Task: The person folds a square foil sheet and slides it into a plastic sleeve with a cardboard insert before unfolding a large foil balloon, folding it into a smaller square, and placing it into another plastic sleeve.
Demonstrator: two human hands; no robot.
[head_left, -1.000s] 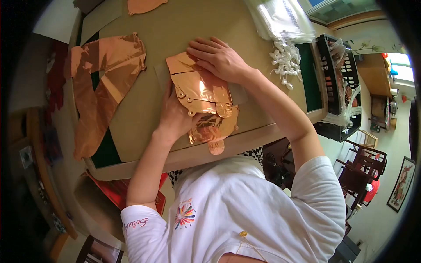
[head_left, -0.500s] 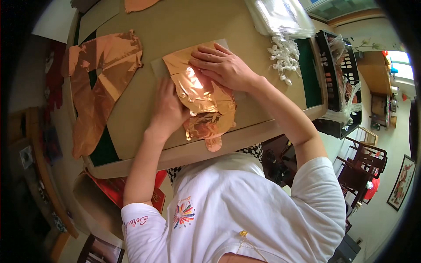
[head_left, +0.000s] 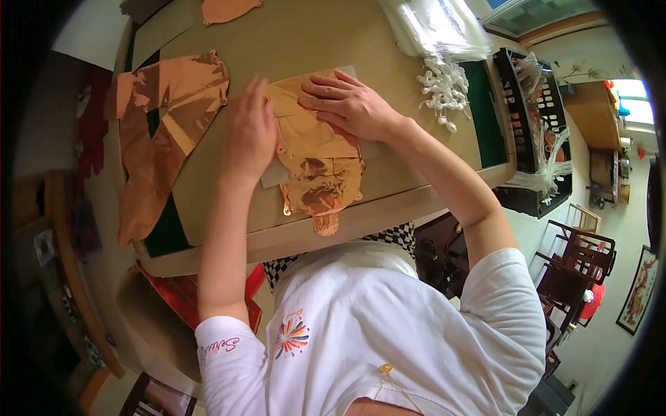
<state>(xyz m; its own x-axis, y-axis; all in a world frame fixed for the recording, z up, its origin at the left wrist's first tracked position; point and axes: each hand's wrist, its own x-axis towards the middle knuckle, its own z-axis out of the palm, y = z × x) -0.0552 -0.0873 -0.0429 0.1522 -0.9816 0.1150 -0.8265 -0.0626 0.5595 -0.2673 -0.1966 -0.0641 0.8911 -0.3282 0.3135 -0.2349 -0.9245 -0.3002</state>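
A shiny copper-coloured foil piece [head_left: 316, 139] lies folded on a pale sheet on the brown board, its narrow tab pointing toward my body. My right hand [head_left: 350, 104] rests flat on its upper right part with the fingers spread. At the foil's left edge is my left hand [head_left: 253, 135], somewhat blurred, fingers stretched upward and nothing visible in it; its palm side is hidden. A larger copper foil piece [head_left: 166, 132] lies to the left of that hand.
Clear plastic bags [head_left: 440, 28] lie at the back right, above a bunch of white tied strings [head_left: 444, 90]. Beyond the table's right edge is a black crate [head_left: 524, 132] holding plastic. Another foil piece [head_left: 225, 8] lies at the far edge.
My left hand has moved up and slightly left, off the foil's lower left side. The foil now lies flatter and straighter. My right hand has hardly moved.
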